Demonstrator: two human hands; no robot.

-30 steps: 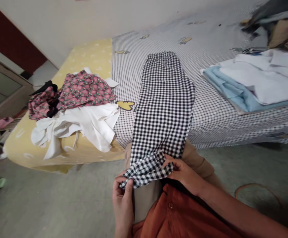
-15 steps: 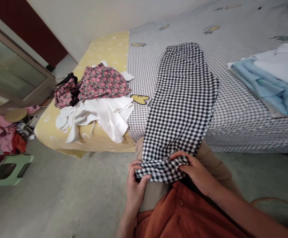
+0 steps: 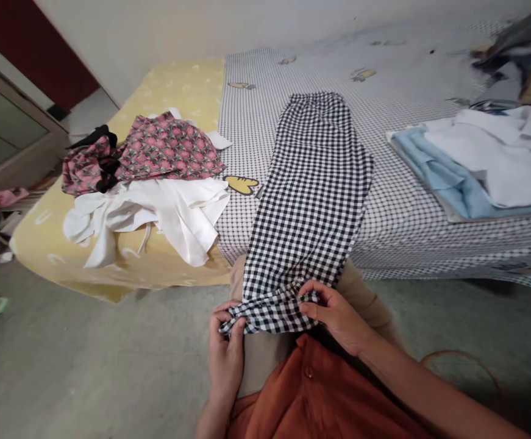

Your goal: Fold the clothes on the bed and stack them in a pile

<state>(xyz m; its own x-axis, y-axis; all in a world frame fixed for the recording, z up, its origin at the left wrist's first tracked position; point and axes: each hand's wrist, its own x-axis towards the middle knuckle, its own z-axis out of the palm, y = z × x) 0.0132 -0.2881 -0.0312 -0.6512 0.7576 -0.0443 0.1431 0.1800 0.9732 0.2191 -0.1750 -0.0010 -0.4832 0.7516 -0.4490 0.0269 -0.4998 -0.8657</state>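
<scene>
A black-and-white checked garment [image 3: 313, 189] lies lengthwise on the bed and hangs over its near edge onto my lap. My left hand [image 3: 225, 353] pinches the left corner of the garment's near end. My right hand [image 3: 336, 314] grips the right side of that same end, fingers closed on the cloth. The end is bunched and folded between the two hands, just above my tan trousers and rust-orange shirt.
The bed [image 3: 411, 201] has a fine checked sheet with yellow butterflies. Left of it, a yellow mattress [image 3: 46, 244] carries a white garment [image 3: 164, 213] and a pink floral one [image 3: 155, 149]. Folded blue and white clothes [image 3: 480, 164] sit at right. Grey floor lies below.
The view swung right and then back left. Both hands stay closed on the checked garment's near end, which has been gathered a little more tightly.
</scene>
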